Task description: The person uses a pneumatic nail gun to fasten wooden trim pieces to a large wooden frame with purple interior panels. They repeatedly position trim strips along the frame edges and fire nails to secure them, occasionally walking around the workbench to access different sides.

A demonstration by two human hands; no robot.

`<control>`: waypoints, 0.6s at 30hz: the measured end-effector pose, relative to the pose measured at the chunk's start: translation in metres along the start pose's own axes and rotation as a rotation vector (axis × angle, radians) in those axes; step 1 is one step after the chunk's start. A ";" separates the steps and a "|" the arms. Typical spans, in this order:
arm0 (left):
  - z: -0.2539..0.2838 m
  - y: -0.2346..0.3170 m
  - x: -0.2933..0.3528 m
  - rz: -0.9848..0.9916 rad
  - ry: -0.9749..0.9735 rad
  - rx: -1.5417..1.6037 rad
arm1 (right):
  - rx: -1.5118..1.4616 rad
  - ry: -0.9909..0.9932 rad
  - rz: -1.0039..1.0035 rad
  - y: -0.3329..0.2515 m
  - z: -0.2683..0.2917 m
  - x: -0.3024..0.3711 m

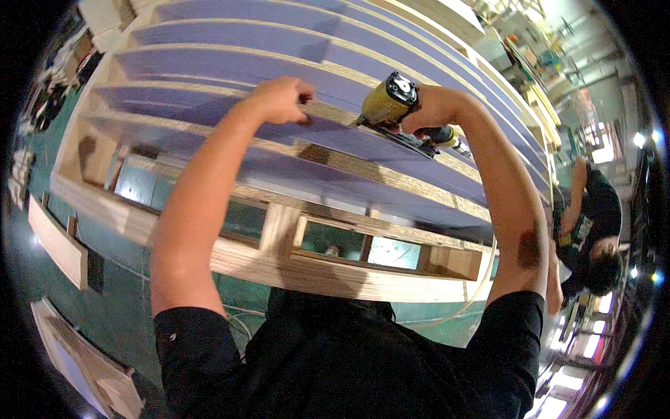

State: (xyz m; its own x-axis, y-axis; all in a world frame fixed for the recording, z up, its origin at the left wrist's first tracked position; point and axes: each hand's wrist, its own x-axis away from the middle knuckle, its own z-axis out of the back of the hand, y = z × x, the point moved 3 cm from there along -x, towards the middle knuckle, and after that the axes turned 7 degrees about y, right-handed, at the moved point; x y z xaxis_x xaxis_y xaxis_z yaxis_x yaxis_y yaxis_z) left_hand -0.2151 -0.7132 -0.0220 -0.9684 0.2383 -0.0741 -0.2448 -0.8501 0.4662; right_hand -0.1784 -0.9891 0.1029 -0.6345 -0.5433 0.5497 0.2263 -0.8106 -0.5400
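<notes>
My right hand [438,108] is wrapped round the handle of a yellow and black nail gun [380,105]. The tool's nose is over one of the long wooden slats [328,109] of a large wooden frame [328,276]. To the left of the nail gun, my left hand [279,100] hovers near the same slat with its fingers curled in. Blur hides whatever its fingertips may hold. Purple-blue panel [244,63] shows between the parallel slats. Both forearms reach across the frame's near beam, which has rectangular openings.
Wooden boards [59,244] lie on the green floor at the left, with a larger panel piece [91,363] nearer. A pale hose [481,297] curves below the frame's right end. Another person [593,216] in dark clothes is at the right.
</notes>
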 end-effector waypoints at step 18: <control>-0.140 0.306 -0.083 -0.306 -0.126 -0.253 | 0.134 0.017 -0.208 0.271 0.076 0.173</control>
State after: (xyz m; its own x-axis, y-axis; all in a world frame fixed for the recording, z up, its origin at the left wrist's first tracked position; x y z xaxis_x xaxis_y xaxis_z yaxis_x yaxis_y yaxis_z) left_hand -0.2166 -1.0590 0.0035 -0.8397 0.5397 -0.0599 -0.5394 -0.8162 0.2070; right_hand -0.1710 -1.3195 0.1003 -0.6898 -0.3589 0.6288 0.1851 -0.9270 -0.3261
